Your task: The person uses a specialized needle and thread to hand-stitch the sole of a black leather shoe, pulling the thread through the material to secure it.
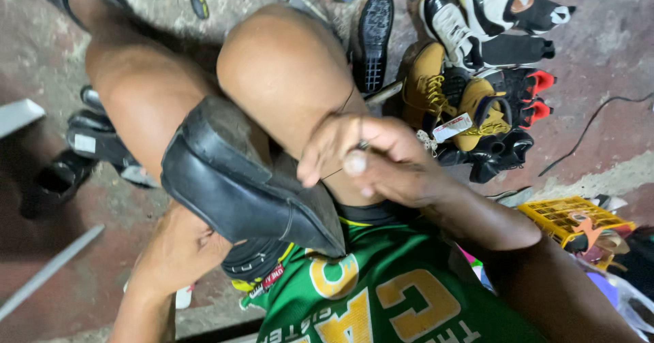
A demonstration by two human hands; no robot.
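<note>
One black shoe [238,179] is lying sole-up across the lap. Above and to the right of it, two tan boots [449,101] are sitting in a pile, alongside one lone black sole [375,40] and at least two white-and-black sneakers [470,12]; the darker footwear under the boots is too tangled to count. One yellow crate [569,217] is resting right of the shoe. One white tag [452,127] is hanging on the boots. Two hands are showing: the right hand [371,159] beside the shoe, the left hand [180,247] under it.
</note>
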